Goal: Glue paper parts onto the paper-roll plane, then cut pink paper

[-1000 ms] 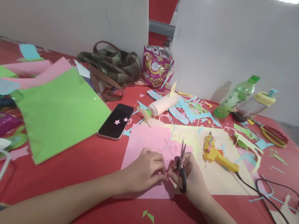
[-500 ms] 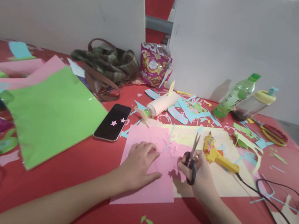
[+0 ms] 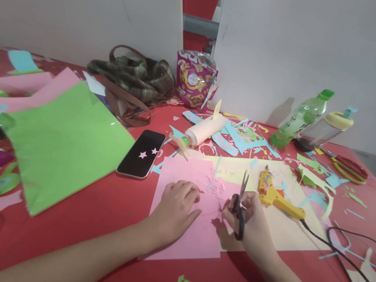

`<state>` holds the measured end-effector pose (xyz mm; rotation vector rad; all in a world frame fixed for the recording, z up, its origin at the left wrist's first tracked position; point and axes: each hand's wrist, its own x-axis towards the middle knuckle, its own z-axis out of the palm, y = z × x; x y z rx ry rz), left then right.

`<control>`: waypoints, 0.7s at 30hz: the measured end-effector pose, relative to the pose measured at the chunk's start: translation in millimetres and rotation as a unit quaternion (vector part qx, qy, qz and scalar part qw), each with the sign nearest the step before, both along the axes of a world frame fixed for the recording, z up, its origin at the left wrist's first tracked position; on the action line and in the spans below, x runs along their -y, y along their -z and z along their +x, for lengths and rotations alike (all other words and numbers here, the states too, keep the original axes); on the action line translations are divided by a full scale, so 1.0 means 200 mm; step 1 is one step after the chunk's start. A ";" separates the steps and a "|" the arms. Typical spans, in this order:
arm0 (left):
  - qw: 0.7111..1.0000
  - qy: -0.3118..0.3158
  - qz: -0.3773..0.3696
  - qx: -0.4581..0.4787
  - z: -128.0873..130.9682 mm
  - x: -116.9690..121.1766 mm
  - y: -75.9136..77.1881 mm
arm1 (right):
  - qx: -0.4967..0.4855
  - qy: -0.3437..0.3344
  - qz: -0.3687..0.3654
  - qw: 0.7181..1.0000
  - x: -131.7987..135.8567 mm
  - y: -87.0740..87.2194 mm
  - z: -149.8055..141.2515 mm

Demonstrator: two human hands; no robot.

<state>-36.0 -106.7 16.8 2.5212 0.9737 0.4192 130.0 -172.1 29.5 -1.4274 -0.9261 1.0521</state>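
My left hand (image 3: 178,211) rests on a sheet of pink paper (image 3: 188,247), fingers slightly bent and the thumb apart, with nothing held that I can see. In my right hand (image 3: 255,224) is a pair of dark-handled scissors (image 3: 241,200), blades pointing up and away from me, close together. Small pink paper scraps (image 3: 216,187) lie on the sheet between both hands. Under its right side is a cream sheet (image 3: 276,235). A yellow glue gun (image 3: 277,199) lies on that, just beyond my right hand. Two pink paper stars (image 3: 143,155) sit on a black phone (image 3: 139,159).
A green sheet (image 3: 67,149) covers the left of the red table (image 3: 111,253). A paper roll (image 3: 206,129), blue offcuts, a snack bag (image 3: 194,79) and a plaid bag (image 3: 137,77) lie behind. At right are a green bottle (image 3: 301,119), a tumbler (image 3: 326,133), red-and-yellow-handled scissors (image 3: 351,168) and a black cable (image 3: 356,265).
The view has shifted slightly. The scissors have turned a little in my right hand and their blades look closer together. My left hand stays on the pink sheet, nearly still.
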 end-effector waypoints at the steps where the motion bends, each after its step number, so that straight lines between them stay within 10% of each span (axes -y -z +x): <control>1: 1.000 -0.011 0.000 0.002 0.00 0.00 0.00 | -0.005 -0.003 0.002 1.000 0.00 0.00 -0.01; 21: 0.998 -0.055 0.008 0.042 0.06 0.05 -0.02 | 0.011 -0.025 0.029 0.999 0.01 0.05 0.00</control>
